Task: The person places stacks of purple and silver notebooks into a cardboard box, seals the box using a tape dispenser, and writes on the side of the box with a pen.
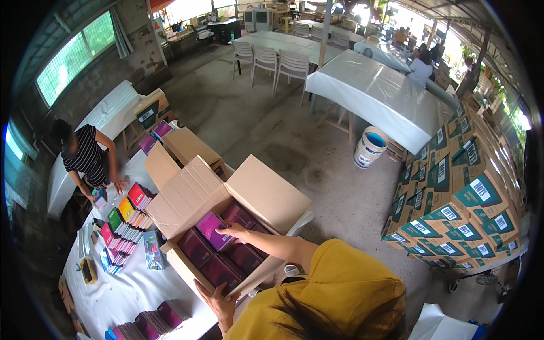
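An open cardboard box [263, 281] stands at the edge of the white-covered table, packed with stacks of dark purple notebooks [218, 271]. My right hand [235, 232] reaches into it from the right and is closed on a brighter purple notebook stack [213, 229] that lies above its neighbours. Its thumb shows on top; the other fingers are partly hidden. At the box's near left corner, my left hand [220, 303] grips the wall near the rim. More purple notebooks [150, 324] lie in a row on the table below that hand.
Colourful notebook stacks [129, 211] and a clear pack [153, 249] lie left of the box. A co-worker in a striped shirt [88, 148] handles small items across the table. Stacked cartons [453, 192] rise on the right, near a white bucket [371, 148]. Another open box [190, 144] stands behind.
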The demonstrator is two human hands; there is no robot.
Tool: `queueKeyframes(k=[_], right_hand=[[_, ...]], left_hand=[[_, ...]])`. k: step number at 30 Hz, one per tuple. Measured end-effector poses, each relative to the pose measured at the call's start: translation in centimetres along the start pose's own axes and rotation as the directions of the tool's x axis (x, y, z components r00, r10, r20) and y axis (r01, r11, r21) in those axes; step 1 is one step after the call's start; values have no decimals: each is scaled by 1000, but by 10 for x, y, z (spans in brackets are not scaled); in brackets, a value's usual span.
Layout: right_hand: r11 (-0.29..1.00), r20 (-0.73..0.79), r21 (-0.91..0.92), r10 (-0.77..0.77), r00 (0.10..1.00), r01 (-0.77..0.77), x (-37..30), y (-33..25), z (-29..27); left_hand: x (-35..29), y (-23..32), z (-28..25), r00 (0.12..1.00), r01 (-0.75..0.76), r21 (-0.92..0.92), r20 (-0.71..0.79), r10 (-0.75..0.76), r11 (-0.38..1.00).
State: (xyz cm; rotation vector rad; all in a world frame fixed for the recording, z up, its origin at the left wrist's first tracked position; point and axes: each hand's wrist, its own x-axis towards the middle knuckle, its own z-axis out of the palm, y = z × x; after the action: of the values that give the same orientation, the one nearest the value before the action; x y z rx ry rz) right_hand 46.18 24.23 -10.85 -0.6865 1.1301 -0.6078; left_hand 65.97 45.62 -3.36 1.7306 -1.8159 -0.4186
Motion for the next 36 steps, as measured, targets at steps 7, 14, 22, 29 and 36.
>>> queueKeyframes(k=[7, 14, 22, 29, 36], right_hand=[[998, 13, -47, 46, 999, -46, -3, -5, 5], [1000, -28, -21, -13, 1000, 13, 14, 11, 2], [998, 84, 69, -18, 996, 12, 15, 6, 3], [996, 29, 60, -62, 998, 60, 21, 12, 10], [996, -20, 52, -66, 998, 67, 24, 18, 7]], left_hand=[[-1, -2, -1, 1000, -10, 16, -2, 10, 1000], [2, 2, 1, 1000, -9, 1, 11, 9, 1000], [3, 0, 1, 1000, -2, -22, 12, 2, 1000], [2, -2, 1, 1000, 2, -41, 12, -1, 999], [3, 2, -1, 1000, -12, -49, 5, 13, 999]])
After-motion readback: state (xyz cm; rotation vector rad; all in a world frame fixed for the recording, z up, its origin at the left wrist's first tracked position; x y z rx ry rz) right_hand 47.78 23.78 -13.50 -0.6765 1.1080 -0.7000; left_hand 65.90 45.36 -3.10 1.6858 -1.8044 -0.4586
